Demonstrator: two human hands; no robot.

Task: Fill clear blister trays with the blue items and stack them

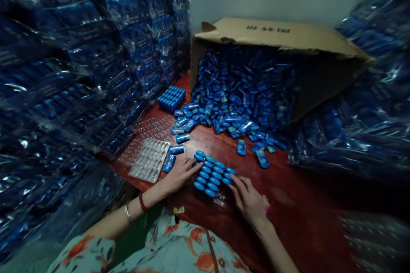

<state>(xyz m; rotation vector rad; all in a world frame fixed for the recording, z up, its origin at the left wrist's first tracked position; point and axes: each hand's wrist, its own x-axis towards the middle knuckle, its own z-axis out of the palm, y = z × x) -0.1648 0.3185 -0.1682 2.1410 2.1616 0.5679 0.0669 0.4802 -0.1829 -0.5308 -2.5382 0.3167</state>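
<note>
In the middle of the red table, rows of glossy blue oval-ended pieces (208, 173) stand close together. A bit of clear plastic (219, 199) shows at their near edge. My left hand (183, 173) has its fingertips on the left side of the rows. On the right side, the thumb and fingers of my right hand (249, 199) press against the end pieces. The two hands hold the rows between them. Left of my left hand lies a clear blister tray (150, 160) with moulded hollows. Loose blue packs (169, 163) lie between that tray and the hand.
A cardboard box (272, 34) on its side spills a heap of blue packs (230, 94) onto the table (288, 196). A neat block of blue pieces (171, 98) stands at back left. Plastic-wrapped stacks (128, 30) wall the left side; more wrapped goods (361, 123) are at right.
</note>
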